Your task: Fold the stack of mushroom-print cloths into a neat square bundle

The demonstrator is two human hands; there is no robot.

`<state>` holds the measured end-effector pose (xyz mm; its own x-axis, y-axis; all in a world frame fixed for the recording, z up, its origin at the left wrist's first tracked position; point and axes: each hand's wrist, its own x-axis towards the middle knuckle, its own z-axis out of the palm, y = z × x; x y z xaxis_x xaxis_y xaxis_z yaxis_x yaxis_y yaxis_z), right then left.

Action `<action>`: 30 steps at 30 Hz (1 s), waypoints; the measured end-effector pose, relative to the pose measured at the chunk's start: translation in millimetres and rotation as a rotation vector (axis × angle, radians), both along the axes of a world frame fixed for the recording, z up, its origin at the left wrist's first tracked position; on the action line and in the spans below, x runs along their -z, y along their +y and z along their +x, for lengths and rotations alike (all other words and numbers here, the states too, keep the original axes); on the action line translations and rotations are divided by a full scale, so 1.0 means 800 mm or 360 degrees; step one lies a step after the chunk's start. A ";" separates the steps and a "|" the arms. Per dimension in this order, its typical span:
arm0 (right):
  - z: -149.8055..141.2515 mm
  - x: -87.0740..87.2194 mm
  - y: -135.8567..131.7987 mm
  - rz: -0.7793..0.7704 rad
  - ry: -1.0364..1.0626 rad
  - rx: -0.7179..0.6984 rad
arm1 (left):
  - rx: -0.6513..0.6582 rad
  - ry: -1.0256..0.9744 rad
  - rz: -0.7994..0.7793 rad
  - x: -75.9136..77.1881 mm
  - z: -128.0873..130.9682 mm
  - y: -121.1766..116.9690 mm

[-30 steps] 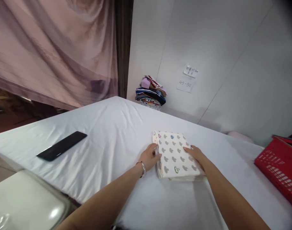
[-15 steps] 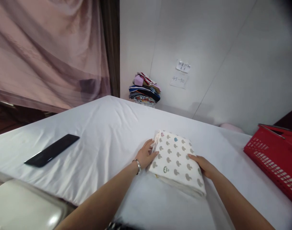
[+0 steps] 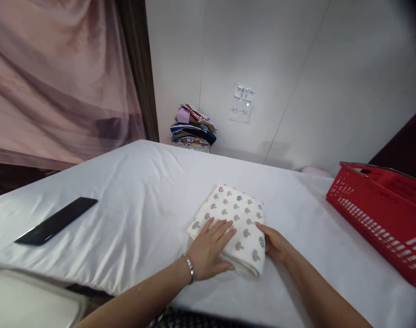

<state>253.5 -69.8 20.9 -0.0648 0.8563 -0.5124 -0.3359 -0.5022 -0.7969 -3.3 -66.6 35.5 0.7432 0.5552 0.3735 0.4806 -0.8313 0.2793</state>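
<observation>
A folded white cloth (image 3: 237, 214) printed with grey mushrooms, plus a few red, blue and green ones, lies on the white-covered table in front of me. My left hand (image 3: 209, 249) rests on its near left part with fingers stretched out flat and the thumb along the near edge. At the cloth's right edge is my right hand (image 3: 274, 241), its thumb on top and its fingers curled at the side, partly hidden; it grips that edge. A silver bracelet (image 3: 189, 268) circles my left wrist.
A red plastic basket (image 3: 375, 214) stands on the table's right side. On the left lies a flat black panel (image 3: 57, 221). A stack of folded fabrics (image 3: 193, 130) is by the wall at the back, left of two paper notes (image 3: 241, 107). A pale seat (image 3: 30, 300) is at lower left.
My left hand has moved from the cloth's left edge onto its near part and flattened out. My right hand stays at the right edge. The whole view has shifted slightly.
</observation>
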 end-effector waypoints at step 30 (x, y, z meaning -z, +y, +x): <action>-0.009 0.006 -0.001 0.0194 -0.0012 0.0061 | -0.0163 -0.0242 0.0205 0.006 0.010 -0.008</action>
<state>246.2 -70.6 15.8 -0.0274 0.9140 -0.4048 -0.3467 -0.3885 -0.8538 4.9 -73.2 30.4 0.6151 0.5652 0.5497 0.5245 -0.8139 0.2500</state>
